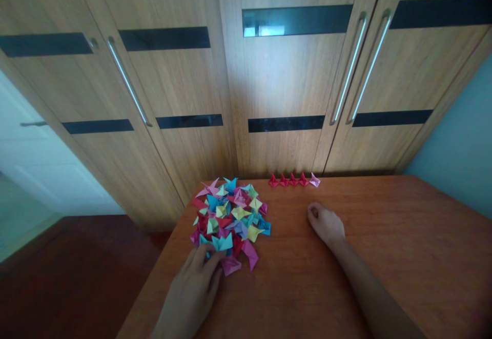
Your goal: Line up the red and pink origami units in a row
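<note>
A heap of folded paper origami pieces (230, 216) in pink, red, blue, turquoise and yellow lies on the left part of the table. At the heap's near edge is my left hand (192, 277), its thumb and fingertips closing around a turquoise origami piece (222, 242). A magenta piece (231, 265) lies just beside the thumb. My right hand (326, 224) rests on the tabletop right of the heap, fingers curled in, with nothing seen in them. Beyond it, along the far edge, stands a row of several red origami pieces (292, 179), with a pink origami piece (314, 180) at its right end.
The brown wooden table (403, 236) reaches up to a wooden wardrobe (284, 82) with long metal handles (349, 67). To the left is a white door (42, 164) above a dark floor (84, 272). A pale blue wall (457, 139) borders the right side.
</note>
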`<state>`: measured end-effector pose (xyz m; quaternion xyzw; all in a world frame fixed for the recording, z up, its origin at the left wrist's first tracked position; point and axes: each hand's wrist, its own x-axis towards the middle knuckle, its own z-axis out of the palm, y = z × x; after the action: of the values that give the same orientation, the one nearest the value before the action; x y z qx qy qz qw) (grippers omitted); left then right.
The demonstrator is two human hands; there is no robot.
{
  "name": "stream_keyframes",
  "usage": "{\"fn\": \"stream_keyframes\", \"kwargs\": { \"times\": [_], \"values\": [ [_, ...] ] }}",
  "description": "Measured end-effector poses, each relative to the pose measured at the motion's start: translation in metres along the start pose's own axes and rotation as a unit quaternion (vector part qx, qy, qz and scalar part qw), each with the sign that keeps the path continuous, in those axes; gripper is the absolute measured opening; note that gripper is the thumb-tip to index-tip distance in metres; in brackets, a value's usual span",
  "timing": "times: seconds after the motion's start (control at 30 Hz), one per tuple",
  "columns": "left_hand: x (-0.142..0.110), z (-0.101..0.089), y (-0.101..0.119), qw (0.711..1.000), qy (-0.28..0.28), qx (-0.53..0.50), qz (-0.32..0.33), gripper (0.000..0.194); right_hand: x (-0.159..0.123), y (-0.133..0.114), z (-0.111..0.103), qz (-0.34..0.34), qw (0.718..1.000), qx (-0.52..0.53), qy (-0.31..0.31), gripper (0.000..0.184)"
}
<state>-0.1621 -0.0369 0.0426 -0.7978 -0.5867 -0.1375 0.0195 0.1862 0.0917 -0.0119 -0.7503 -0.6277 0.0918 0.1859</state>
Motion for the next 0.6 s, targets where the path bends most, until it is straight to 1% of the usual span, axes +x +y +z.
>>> {"fn": "stream_keyframes", "kwargs": {
  "times": [0.13,0.23,0.37,0.47,0.53,0.6],
  "values": [
    [0.006,0.002,0.001,1.0,0.006,0.007,0.008,0.024,0.0,0.0,-0.001,-0.002,1.0,0.007,0.0,0.017],
    [0.008,0.0,0.004,1.0,0.007,-0.002,0.011,0.018,0.0,-0.001,-0.002,-0.003,1.0,0.008,-0.004,0.017],
    [0.004,-0.012,0.009,0.999,0.004,-0.048,0.02,0.017,-0.001,-0.003,-0.005,-0.006,1.0,0.006,-0.003,0.018],
    [0.004,-0.023,0.013,0.995,-0.008,-0.095,0.021,0.015,-0.001,-0.003,-0.005,0.006,1.0,0.013,-0.011,0.019],
    [0.009,-0.028,0.017,0.992,-0.01,-0.124,0.01,0.015,0.001,-0.002,-0.005,0.014,0.999,0.029,-0.016,0.019],
    [0.018,-0.03,0.023,0.988,0.006,-0.154,0.007,0.015,0.001,-0.004,-0.004,0.009,0.997,0.077,-0.011,0.019]
  ]
}}
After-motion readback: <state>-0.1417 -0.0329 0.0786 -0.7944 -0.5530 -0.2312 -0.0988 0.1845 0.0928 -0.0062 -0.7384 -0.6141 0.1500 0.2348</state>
